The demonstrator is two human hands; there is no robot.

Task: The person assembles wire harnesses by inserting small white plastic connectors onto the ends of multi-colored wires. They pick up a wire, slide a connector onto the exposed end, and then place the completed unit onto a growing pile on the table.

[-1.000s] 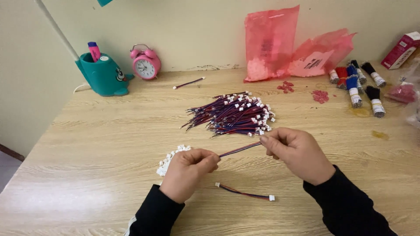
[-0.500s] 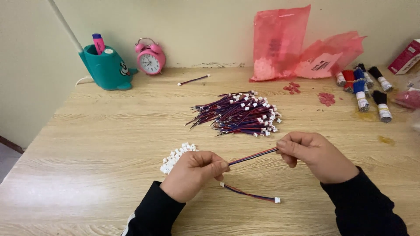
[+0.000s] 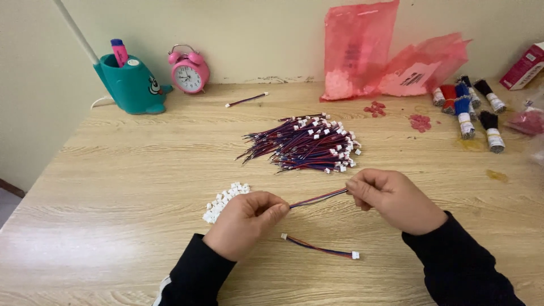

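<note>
My left hand (image 3: pixel 246 222) and my right hand (image 3: pixel 391 198) hold one short red, blue and black wire lead (image 3: pixel 318 198) stretched between them, each hand pinching one end just above the wooden table (image 3: pixel 113 187). Its ends are hidden inside my fingers. A small heap of white plastic connector housings (image 3: pixel 224 200) lies just left of my left hand. Below both hands, a finished lead with white connectors on both ends (image 3: pixel 320 247) rests on the table. A large pile of similar leads (image 3: pixel 306 143) lies beyond my hands.
Along the back wall stand a teal pen holder (image 3: pixel 131 84), a pink alarm clock (image 3: pixel 190 70) and pink plastic bags (image 3: pixel 385 54). A single lead (image 3: pixel 247 100) lies near the clock. Bundles of coloured wire (image 3: pixel 470 107) and a red box (image 3: pixel 524 65) sit at the right.
My hands and the stretched lead have stayed nearly in place; the view has shifted slightly. My fingers have adjusted a little on the lead's ends.
</note>
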